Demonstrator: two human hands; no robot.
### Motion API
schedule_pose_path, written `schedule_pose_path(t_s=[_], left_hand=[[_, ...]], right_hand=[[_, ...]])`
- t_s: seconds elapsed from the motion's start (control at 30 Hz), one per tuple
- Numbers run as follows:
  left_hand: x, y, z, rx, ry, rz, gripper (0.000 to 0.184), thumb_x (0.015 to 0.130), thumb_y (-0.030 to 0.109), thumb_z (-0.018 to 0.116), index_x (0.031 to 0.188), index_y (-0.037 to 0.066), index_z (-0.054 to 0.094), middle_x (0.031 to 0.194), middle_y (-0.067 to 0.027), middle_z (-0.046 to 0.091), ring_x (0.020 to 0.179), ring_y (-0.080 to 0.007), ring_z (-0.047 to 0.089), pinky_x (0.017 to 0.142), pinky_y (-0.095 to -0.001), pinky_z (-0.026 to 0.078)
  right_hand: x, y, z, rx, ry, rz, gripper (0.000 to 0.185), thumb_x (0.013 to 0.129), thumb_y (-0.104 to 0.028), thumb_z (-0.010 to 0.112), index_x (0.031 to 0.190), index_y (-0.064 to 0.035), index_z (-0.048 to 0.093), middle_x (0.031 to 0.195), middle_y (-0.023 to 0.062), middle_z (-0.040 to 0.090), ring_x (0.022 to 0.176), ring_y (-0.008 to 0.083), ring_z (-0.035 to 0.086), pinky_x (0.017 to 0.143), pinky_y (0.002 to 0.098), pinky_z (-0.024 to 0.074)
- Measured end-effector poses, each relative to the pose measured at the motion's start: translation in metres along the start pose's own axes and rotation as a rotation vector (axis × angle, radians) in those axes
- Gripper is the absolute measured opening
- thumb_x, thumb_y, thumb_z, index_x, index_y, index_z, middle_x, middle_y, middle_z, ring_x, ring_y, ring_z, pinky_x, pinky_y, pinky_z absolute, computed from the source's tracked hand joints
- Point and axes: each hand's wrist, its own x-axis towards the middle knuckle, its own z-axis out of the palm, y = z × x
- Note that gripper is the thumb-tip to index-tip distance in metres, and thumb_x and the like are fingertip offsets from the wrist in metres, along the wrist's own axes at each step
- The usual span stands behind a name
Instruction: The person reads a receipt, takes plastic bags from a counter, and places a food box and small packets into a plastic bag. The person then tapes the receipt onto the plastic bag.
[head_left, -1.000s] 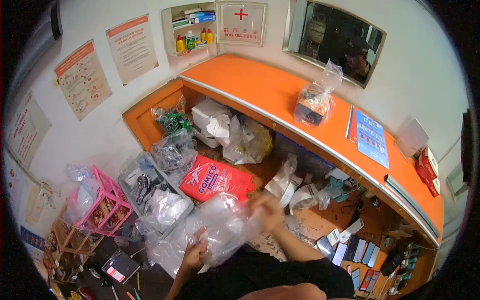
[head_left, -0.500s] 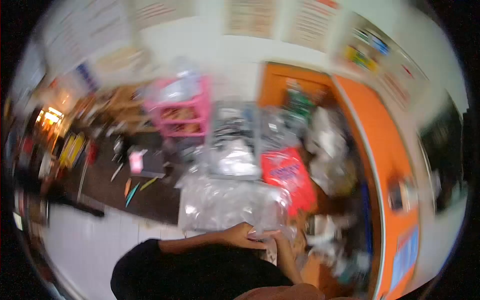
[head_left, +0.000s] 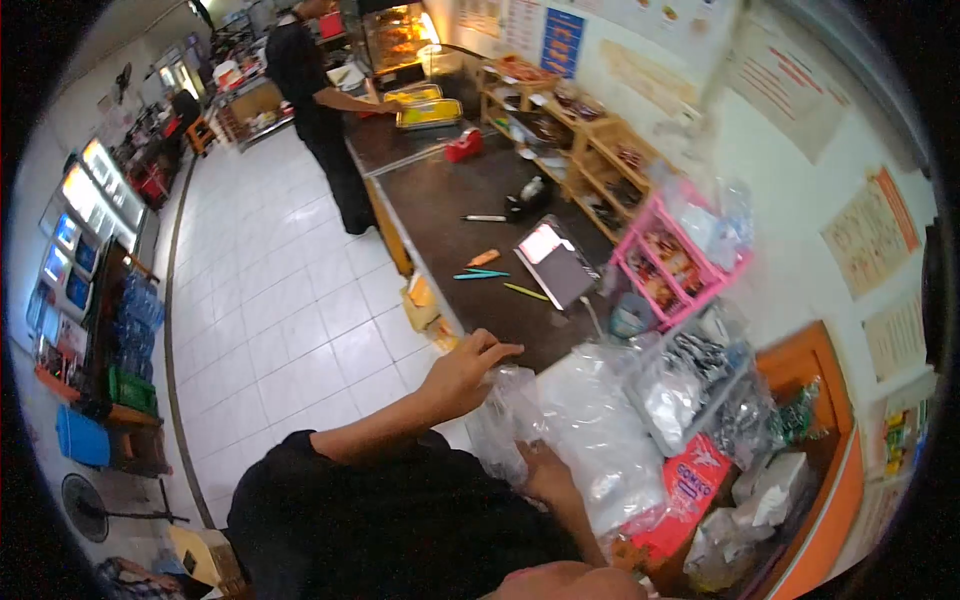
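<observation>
A crumpled clear plastic bag (head_left: pixel 503 418) stretches between my two hands at the near edge of the dark counter. My left hand (head_left: pixel 462 375) grips its upper end, with fingers pointing right; the fingertips are partly hidden. Lower down, my right hand (head_left: pixel 548 473) is closed on the bag's other side. Just to the right lies a stack of flat clear plastic bags (head_left: pixel 597 430), close to my right hand. A red packet with printed letters (head_left: pixel 688 490) rests against that stack.
A tray of wrapped cutlery (head_left: pixel 685 385) and a pink rack (head_left: pixel 680 262) stand at the back right. Pens (head_left: pixel 482 273) and a dark tablet-like item (head_left: pixel 555 265) lie on the counter (head_left: pixel 430 215). A person in black (head_left: pixel 310 110) stands farther along beside yellow trays (head_left: pixel 430 112).
My view has swung left, bringing the tiled floor and another person into sight. My hands, together before, are now apart with the plastic bag spread between them.
</observation>
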Motion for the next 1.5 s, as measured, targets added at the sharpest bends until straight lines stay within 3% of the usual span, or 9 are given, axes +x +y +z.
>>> schedule_pose_path(t_s=[0.33, 0.4, 0.6, 0.7, 0.8, 0.83, 1.03, 1.27, 1.5], left_hand=[[-0.158, -0.108, -0.135, -0.122, -0.052, 0.157, 0.033, 0.088, 0.022, 0.073, 0.113, 0.005, 0.060, 0.111, -0.0164, 0.063, 0.110, -0.0337, 0.060, 0.104, -0.0499, 0.043], [-0.194, -0.154, -0.150, 0.556, -0.192, -0.225, 0.035, 0.088, 0.028, 0.071, 0.115, 0.008, 0.062, 0.117, -0.0155, 0.064, 0.117, -0.0321, 0.058, 0.107, -0.0538, 0.039], [-0.331, -0.253, -0.202, 0.816, -0.181, -0.793, 0.066, 0.076, 0.041, 0.080, 0.134, 0.017, 0.058, 0.146, -0.0155, 0.049, 0.145, -0.0333, 0.034, 0.112, -0.0785, 0.008], [-0.359, -0.265, -0.193, 0.984, -0.290, -0.964, 0.097, 0.061, 0.052, 0.088, 0.145, 0.019, 0.051, 0.154, -0.0156, 0.041, 0.148, -0.0341, 0.030, 0.107, -0.0846, 0.000], [-0.345, -0.283, -0.160, 1.084, -0.066, -0.791, 0.055, 0.086, 0.033, 0.068, 0.134, 0.008, 0.058, 0.145, -0.0152, 0.052, 0.145, -0.0340, 0.035, 0.108, -0.0776, 0.020], [-0.321, -0.262, -0.173, 0.992, -0.164, -0.816, 0.046, 0.088, 0.030, 0.063, 0.128, 0.007, 0.060, 0.140, -0.0148, 0.056, 0.143, -0.0336, 0.038, 0.106, -0.0757, 0.024], [-0.230, -0.286, -0.248, 0.086, -0.193, -0.631, 0.029, 0.090, 0.017, 0.065, 0.117, 0.006, 0.066, 0.102, -0.0111, 0.075, 0.093, -0.0318, 0.072, 0.084, -0.0377, 0.055], [-0.144, -0.493, -0.234, -0.236, -0.134, -0.568, 0.022, 0.080, 0.026, 0.079, 0.092, 0.008, 0.075, 0.099, -0.0064, 0.077, 0.093, -0.0205, 0.072, 0.083, -0.0360, 0.055], [-0.093, -0.650, -0.187, -0.003, -0.047, -0.841, 0.074, 0.067, 0.027, 0.086, 0.133, 0.015, 0.053, 0.111, -0.0195, 0.069, 0.105, -0.0397, 0.065, 0.090, -0.0499, 0.051]], right_hand=[[0.227, -0.216, 0.049, 0.357, -0.009, -0.593, 0.075, 0.073, -0.039, 0.082, 0.137, -0.0108, 0.054, 0.142, 0.0190, 0.053, 0.129, 0.0344, 0.053, 0.107, 0.0448, 0.0445], [0.276, -0.302, 0.043, -0.485, -0.622, -0.433, 0.075, 0.074, -0.038, 0.081, 0.139, -0.0103, 0.054, 0.142, 0.0195, 0.051, 0.131, 0.0348, 0.052, 0.110, 0.0458, 0.0423], [0.331, -0.407, 0.082, -0.433, -0.545, -0.643, 0.132, 0.059, -0.057, 0.090, 0.160, -0.0390, 0.008, 0.151, 0.0178, 0.042, 0.137, 0.0401, 0.044, 0.091, 0.0917, 0.0171], [0.358, -0.440, 0.105, -0.525, -0.621, -0.734, 0.135, 0.054, -0.057, 0.092, 0.161, -0.0338, 0.013, 0.151, 0.0188, 0.043, 0.137, 0.0419, 0.044, 0.096, 0.0879, 0.0230], [0.370, -0.475, 0.080, -0.575, -0.715, -0.718, 0.132, 0.057, -0.050, 0.093, 0.161, -0.0310, 0.015, 0.150, 0.0211, 0.043, 0.135, 0.0436, 0.044, 0.101, 0.0798, 0.0309], [0.382, -0.480, 0.076, -0.682, -0.743, -0.746, 0.116, 0.061, -0.052, 0.091, 0.155, -0.0226, 0.030, 0.148, 0.0185, 0.045, 0.134, 0.0425, 0.043, 0.107, 0.0575, 0.0414], [0.465, -0.433, 0.061, -0.551, -0.629, -0.803, 0.115, 0.061, -0.051, 0.090, 0.155, -0.0260, 0.029, 0.151, 0.0204, 0.038, 0.141, 0.0418, 0.035, 0.110, 0.0620, 0.0366], [0.570, -0.373, -0.027, -0.377, -0.489, -0.721, 0.121, 0.067, -0.041, 0.087, 0.161, -0.0205, 0.014, 0.160, 0.0211, 0.033, 0.144, 0.0368, 0.037, 0.117, 0.0443, 0.0338], [0.755, -0.283, -0.005, -0.766, -0.562, -0.447, 0.106, 0.074, -0.027, 0.081, 0.160, -0.0171, 0.020, 0.144, 0.0227, 0.054, 0.129, 0.0364, 0.056, 0.106, 0.0464, 0.0456]])
